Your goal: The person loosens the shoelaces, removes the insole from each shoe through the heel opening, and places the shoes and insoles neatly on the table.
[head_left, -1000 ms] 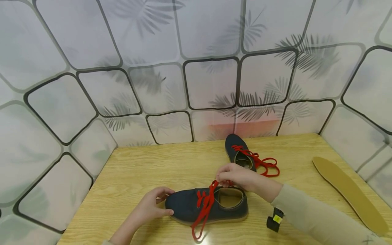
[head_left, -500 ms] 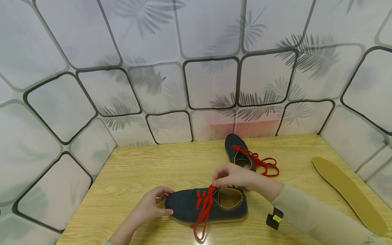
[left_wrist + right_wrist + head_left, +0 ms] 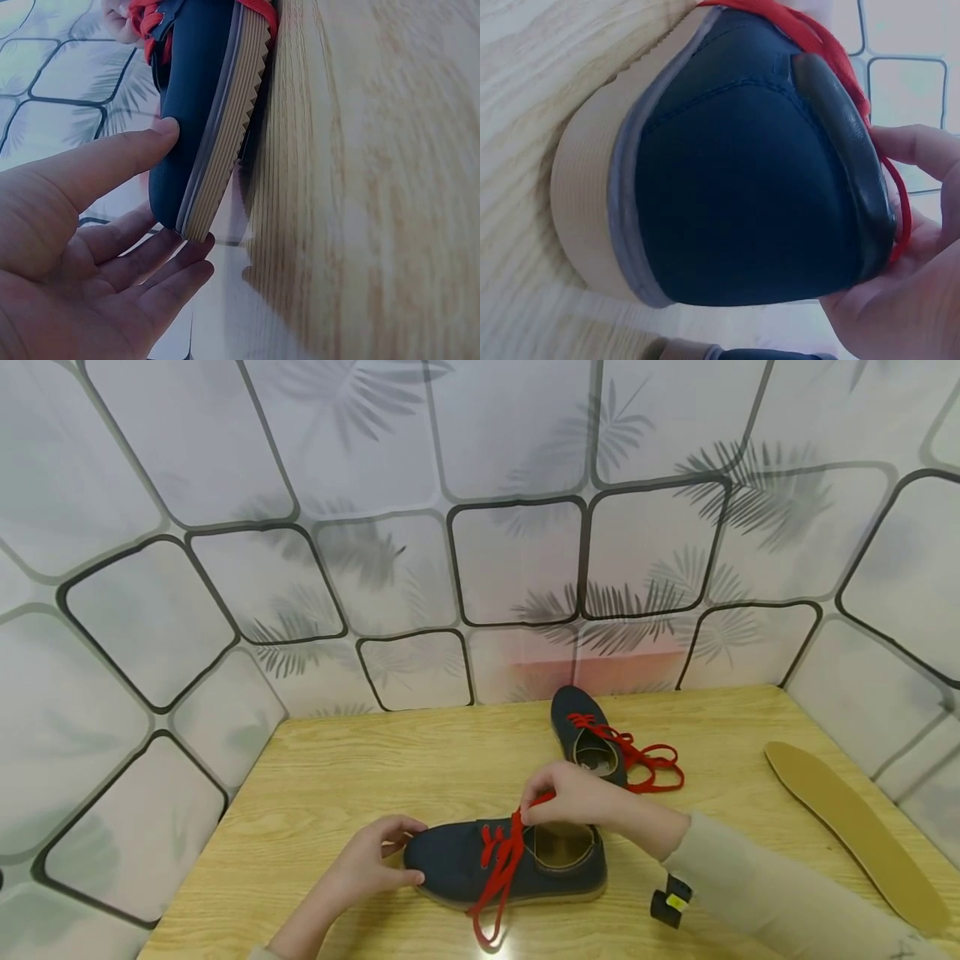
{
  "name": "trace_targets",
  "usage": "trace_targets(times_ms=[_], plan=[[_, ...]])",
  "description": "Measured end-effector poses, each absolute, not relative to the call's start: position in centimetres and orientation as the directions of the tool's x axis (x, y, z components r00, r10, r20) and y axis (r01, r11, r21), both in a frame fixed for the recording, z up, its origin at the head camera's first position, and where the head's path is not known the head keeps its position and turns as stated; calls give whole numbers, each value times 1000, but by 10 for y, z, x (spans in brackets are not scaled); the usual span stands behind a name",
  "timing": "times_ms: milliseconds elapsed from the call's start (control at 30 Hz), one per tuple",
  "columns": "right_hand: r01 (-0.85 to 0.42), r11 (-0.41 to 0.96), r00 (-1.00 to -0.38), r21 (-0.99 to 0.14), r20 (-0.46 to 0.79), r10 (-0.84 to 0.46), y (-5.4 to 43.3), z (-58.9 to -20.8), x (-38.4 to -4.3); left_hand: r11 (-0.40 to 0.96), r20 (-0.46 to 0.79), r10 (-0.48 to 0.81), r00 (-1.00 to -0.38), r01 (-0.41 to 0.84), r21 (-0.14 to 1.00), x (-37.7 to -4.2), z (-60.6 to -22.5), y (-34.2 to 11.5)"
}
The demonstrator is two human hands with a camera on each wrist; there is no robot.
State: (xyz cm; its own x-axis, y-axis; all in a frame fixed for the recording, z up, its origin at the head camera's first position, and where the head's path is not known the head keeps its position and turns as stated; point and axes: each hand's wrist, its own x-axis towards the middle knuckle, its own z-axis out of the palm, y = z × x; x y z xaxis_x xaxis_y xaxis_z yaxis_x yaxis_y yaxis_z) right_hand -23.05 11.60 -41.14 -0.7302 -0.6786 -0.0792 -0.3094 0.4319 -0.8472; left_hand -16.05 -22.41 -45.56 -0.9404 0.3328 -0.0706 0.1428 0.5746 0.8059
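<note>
A dark blue canvas shoe [image 3: 448,862] lies sole-down on the table, its toe to the left. My left hand [image 3: 369,864] holds the toe, thumb on the near side and fingers around the far side. In the left wrist view, the thumb presses the blue upper [image 3: 196,82] and fingertips touch the toe end. Above the shoe's opening, my right hand [image 3: 573,795] pinches the red laces [image 3: 504,870]; a loop hangs over the near side onto the table. The right wrist view shows the shoe's heel [image 3: 735,195], with the right hand [image 3: 922,247] beyond the padded collar.
Behind the right hand lies a second blue shoe [image 3: 572,714], its red laces [image 3: 660,768] trailing right. A tan insole [image 3: 855,831] lies along the right side of the wooden table [image 3: 360,768]. Patterned cloth walls [image 3: 517,568] enclose the back and sides.
My right hand has shifted slightly left and down with the laces, and a short piece of red lace now shows above its thumb. My left hand stays at the toe.
</note>
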Motion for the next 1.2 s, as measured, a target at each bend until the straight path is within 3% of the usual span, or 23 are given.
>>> trace_targets(times_ms=[467,633,1000,1200], plan=[[33,217,-785,-976,-159,-599,124,-419,-231,567,-71,329,-942,137,812,-160,-455,-223],[82,171,-789,-982,-169,-591,127,-422,-231,561,-69,335,-940,141,815,-160,-455,-224],[-96,263,-706,-960,-120,-698,126,-414,-236,568,-83,326,-942,126,813,-159,-455,-224],[-354,373,-668,-858,-47,-743,120,-410,-235,567,-81,327,-942,126,814,-160,-456,-225]])
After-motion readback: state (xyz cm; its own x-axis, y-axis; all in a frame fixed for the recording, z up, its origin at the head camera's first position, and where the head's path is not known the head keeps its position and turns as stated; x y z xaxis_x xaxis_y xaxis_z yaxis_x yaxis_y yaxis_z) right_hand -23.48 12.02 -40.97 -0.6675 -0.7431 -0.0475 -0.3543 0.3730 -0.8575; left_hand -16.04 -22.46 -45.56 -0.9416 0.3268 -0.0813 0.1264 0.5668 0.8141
